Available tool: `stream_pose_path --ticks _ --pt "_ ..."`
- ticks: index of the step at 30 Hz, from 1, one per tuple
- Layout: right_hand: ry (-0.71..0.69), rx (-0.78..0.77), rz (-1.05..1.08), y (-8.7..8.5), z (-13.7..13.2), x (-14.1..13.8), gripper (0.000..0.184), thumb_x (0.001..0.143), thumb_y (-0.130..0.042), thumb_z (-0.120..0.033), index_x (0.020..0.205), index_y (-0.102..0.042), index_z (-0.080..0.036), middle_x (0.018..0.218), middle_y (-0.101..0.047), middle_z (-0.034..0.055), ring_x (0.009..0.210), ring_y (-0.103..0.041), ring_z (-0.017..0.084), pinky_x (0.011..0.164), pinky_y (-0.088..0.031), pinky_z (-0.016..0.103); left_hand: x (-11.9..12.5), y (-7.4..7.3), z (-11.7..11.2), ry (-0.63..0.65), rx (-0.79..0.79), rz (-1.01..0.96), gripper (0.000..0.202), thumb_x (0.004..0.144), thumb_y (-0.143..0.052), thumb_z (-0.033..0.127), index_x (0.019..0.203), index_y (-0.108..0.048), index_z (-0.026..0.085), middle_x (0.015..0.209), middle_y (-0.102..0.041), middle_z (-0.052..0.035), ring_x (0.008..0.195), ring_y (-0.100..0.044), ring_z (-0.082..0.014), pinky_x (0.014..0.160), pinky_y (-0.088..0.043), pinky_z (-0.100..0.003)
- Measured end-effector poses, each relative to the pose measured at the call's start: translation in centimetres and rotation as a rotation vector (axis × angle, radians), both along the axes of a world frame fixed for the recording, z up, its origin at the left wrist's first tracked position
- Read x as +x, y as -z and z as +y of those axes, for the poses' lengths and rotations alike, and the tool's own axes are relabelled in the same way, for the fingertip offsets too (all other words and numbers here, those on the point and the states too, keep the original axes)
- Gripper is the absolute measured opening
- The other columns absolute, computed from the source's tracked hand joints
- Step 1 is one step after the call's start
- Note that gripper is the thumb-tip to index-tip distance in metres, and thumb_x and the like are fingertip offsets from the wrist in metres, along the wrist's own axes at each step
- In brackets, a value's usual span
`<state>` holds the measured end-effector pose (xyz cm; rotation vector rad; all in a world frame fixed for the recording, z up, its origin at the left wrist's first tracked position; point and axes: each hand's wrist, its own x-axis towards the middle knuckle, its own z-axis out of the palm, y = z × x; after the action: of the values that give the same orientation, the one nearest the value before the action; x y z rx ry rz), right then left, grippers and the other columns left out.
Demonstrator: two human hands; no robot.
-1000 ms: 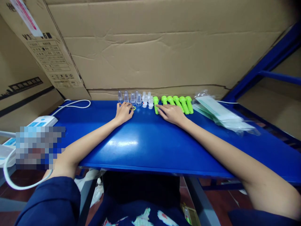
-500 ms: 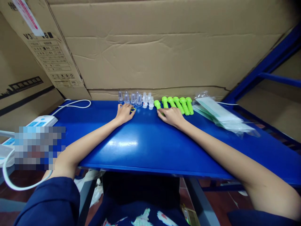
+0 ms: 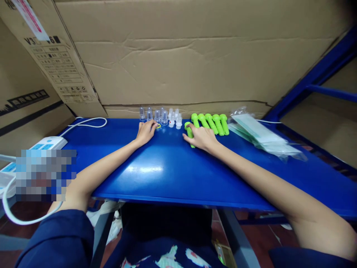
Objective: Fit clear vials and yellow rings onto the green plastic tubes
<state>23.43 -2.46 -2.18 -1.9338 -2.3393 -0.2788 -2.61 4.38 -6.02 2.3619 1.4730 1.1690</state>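
Observation:
My left hand (image 3: 146, 133) rests palm down on the table with bent fingers. A small yellow ring (image 3: 158, 126) shows at its fingertips, seemingly pinched there. My right hand (image 3: 203, 137) has its thumb and forefinger around a bright green flashlight-shaped piece (image 3: 188, 128), which lies on the table partly hidden under the fingers. Behind that hand, several more green flashlight-shaped pieces (image 3: 216, 124) lie side by side. Clear plastic domed pieces (image 3: 164, 118) stand upright beyond my left hand. Just right of them stand white-based translucent caps (image 3: 179, 122), one with a red spot.
The blue table (image 3: 167, 163) backs onto a cardboard wall (image 3: 181, 67). On the right lies a clear plastic bag with pale green and white sheets (image 3: 259, 132). A white power strip (image 3: 50, 143) with a cable (image 3: 95, 123) sits at left. A blue metal frame (image 3: 312, 70) rises at right.
My right hand has drawn the nearest green piece slightly towards me, out of the row, and its thumb has spread. My left hand and the yellow ring have shifted a little away from me.

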Motion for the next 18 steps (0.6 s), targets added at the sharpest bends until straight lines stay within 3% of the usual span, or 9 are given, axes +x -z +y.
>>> stream_pose_path --ticks 5,9,14,18 --pt "-0.027 -0.084 -0.002 -0.2 -1.5 -1.1 0.061 0.096 -0.043 -0.039 0.149 -0.039 -0.01 0.101 -0.075 0.0209 0.099 -0.072 0.038 0.07 -0.048 0.038 -0.4 0.1 0.6 0.01 -0.051 -0.227 0.016 0.097 -0.057 0.029 0.087 -0.065 0.021 0.093 -0.078 -0.0058 0.092 -0.072 -0.0242 0.09 -0.05 -0.036" --pt "-0.056 -0.112 0.037 -0.1 -2.5 -2.4 0.07 0.097 -0.043 -0.04 0.156 -0.029 -0.006 0.101 -0.075 0.0213 0.101 -0.073 0.038 0.074 -0.05 0.039 -0.2 0.0 0.5 0.103 -0.073 -0.326 0.016 0.098 -0.057 0.029 0.089 -0.066 0.02 0.098 -0.079 -0.0073 0.096 -0.074 -0.023 0.089 -0.054 -0.034" --pt "-0.17 -0.08 0.061 0.4 -2.2 -3.1 0.055 0.1 -0.04 -0.042 0.147 -0.048 -0.015 0.109 -0.077 0.016 0.1 -0.074 0.034 0.074 -0.048 0.036 1.0 0.2 0.3 0.229 -0.201 -0.472 0.018 0.097 -0.06 0.034 0.091 -0.062 0.018 0.096 -0.079 -0.0104 0.095 -0.076 -0.0234 0.091 -0.057 -0.037" --pt "-0.241 -0.026 0.047 0.9 -1.8 -2.9 0.055 0.1 -0.041 -0.044 0.147 -0.05 -0.017 0.106 -0.078 0.0127 0.094 -0.075 0.032 0.071 -0.047 0.035 1.8 0.4 0.2 0.285 -0.242 -0.543 0.023 0.096 -0.06 0.04 0.092 -0.061 0.018 0.096 -0.079 -0.0112 0.096 -0.076 -0.0239 0.092 -0.058 -0.04"
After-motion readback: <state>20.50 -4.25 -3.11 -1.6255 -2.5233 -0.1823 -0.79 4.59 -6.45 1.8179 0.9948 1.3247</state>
